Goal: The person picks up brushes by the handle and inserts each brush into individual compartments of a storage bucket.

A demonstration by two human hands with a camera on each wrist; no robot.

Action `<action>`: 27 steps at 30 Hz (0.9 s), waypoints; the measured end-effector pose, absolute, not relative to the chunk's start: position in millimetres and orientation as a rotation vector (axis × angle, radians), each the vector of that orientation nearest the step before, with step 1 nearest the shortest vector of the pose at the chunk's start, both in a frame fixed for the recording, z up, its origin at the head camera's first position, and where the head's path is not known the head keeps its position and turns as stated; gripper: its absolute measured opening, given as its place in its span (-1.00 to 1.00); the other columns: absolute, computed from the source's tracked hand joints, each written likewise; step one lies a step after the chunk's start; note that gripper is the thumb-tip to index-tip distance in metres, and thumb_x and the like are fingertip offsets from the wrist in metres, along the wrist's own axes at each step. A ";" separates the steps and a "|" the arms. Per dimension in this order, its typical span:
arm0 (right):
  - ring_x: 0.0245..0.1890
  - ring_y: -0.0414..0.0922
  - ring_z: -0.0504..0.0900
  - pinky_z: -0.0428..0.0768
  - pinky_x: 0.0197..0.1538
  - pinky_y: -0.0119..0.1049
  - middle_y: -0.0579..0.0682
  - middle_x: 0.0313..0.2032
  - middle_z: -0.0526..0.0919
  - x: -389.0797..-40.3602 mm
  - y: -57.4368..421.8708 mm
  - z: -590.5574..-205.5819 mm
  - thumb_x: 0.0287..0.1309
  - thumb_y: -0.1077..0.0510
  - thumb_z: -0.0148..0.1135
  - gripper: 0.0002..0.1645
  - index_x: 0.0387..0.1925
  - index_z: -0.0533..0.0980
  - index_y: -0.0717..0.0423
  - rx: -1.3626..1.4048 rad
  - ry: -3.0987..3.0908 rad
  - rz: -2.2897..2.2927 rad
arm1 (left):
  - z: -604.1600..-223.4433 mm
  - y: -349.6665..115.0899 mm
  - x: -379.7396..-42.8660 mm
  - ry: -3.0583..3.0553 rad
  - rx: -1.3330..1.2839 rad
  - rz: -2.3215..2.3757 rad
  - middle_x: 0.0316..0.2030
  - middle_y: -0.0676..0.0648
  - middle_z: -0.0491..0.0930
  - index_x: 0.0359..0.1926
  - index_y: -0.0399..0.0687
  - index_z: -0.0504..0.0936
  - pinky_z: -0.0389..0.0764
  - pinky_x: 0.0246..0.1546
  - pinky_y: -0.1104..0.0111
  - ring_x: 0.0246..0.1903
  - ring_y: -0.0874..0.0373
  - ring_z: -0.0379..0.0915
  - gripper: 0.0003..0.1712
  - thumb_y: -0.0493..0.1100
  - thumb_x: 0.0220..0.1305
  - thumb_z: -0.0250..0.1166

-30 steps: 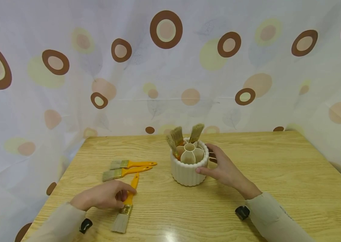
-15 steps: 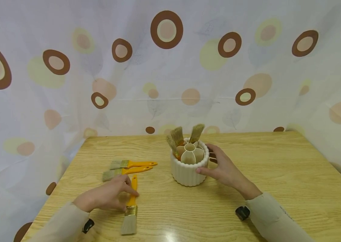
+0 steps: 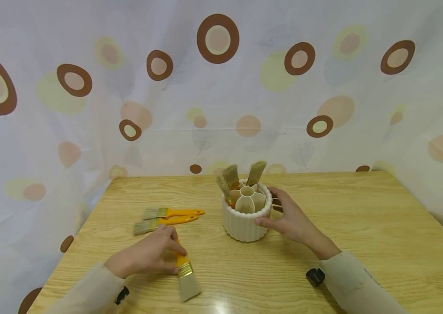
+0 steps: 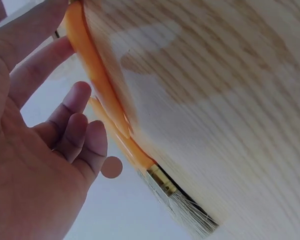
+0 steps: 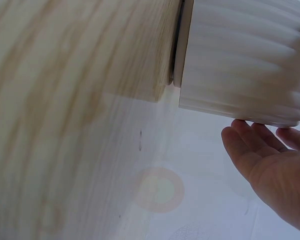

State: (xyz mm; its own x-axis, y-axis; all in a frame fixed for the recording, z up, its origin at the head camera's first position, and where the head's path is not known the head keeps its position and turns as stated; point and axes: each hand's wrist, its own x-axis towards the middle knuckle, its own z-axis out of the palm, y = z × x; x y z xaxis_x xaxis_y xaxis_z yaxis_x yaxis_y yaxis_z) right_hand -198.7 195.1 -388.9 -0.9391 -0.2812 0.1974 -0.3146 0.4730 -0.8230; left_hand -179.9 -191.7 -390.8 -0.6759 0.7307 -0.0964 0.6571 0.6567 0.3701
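Between thumb and index finger, my left hand [image 3: 152,254] pinches a flat paintbrush [image 3: 189,284] with an orange handle, brass ferrule and pale bristles. Its bristles point toward the front of the table, and the fingers partly hide the handle. In the left wrist view the held brush's orange handle [image 4: 94,65] runs down past the loosely bent other fingers. A round, ribbed white brush holder [image 3: 242,227] with a flower-shaped divider stands upright, several paintbrushes [image 3: 231,175] in it bristles up. My right hand [image 3: 293,221] grips its right side, thumb in front and fingertips [image 5: 235,142] against the wall.
Two more orange-handled paintbrushes [image 3: 174,212] lie side by side at the left, beyond my left hand, bristles to the left. The wooden table [image 3: 347,209] reaches back to a patterned cloth [image 3: 245,100] hanging behind it.
My left hand has moved right with the paintbrush, whose bristle end has swung toward the right. The right hand and the brush holder stay in place.
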 end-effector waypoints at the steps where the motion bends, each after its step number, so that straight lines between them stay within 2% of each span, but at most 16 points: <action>1: 0.27 0.20 0.29 0.33 0.21 0.14 0.13 0.35 0.17 -198.6 195.3 -389.1 -0.06 -0.18 0.45 0.17 0.43 0.03 0.09 0.540 -2.666 1.502 | -391.5 -190.0 -179.7 2.650 1.136 0.446 -0.23 0.17 0.29 -0.03 0.20 0.70 0.25 -0.27 0.39 -0.24 0.18 0.07 -0.60 0.08 0.06 0.44; 10: 0.27 0.19 0.30 0.33 0.21 0.14 0.14 0.34 0.17 -198.9 196.7 -390.7 -0.04 -0.16 0.45 0.15 0.43 0.04 0.10 0.549 -2.659 1.492 | -395.7 -178.0 -179.8 2.739 1.241 0.393 -0.19 0.20 0.30 -0.13 0.26 0.73 0.31 -0.16 0.36 -0.19 0.23 0.11 -0.66 0.11 0.02 0.46; 17: 0.27 0.20 0.30 0.33 0.21 0.14 0.14 0.34 0.18 -200.5 196.5 -391.8 -0.02 -0.15 0.44 0.13 0.43 0.03 0.11 0.563 -2.656 1.491 | -398.1 -172.5 -178.8 2.762 1.314 0.365 -0.18 0.20 0.42 -0.17 0.18 0.71 0.34 -0.03 0.27 -0.14 0.24 0.24 -0.67 0.13 0.04 0.44; 27: 0.27 0.19 0.30 0.33 0.21 0.15 0.14 0.34 0.18 -200.4 195.7 -391.7 -0.02 -0.15 0.44 0.13 0.43 0.03 0.10 0.567 -2.657 1.489 | -404.8 -168.7 -178.0 2.763 1.311 0.384 -0.34 0.25 0.44 -0.26 0.15 0.68 0.37 -0.20 0.39 -0.31 0.35 0.26 -0.68 0.18 0.05 0.42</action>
State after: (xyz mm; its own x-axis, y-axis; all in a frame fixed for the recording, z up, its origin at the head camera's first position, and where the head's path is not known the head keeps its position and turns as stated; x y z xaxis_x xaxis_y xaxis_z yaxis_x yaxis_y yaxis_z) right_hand -200.4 195.7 -391.7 -0.9320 -0.2931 0.2132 -0.3349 0.4715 -0.8158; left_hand -178.0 -168.7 -404.8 -0.6364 0.7695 0.0527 0.7547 0.6072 0.2486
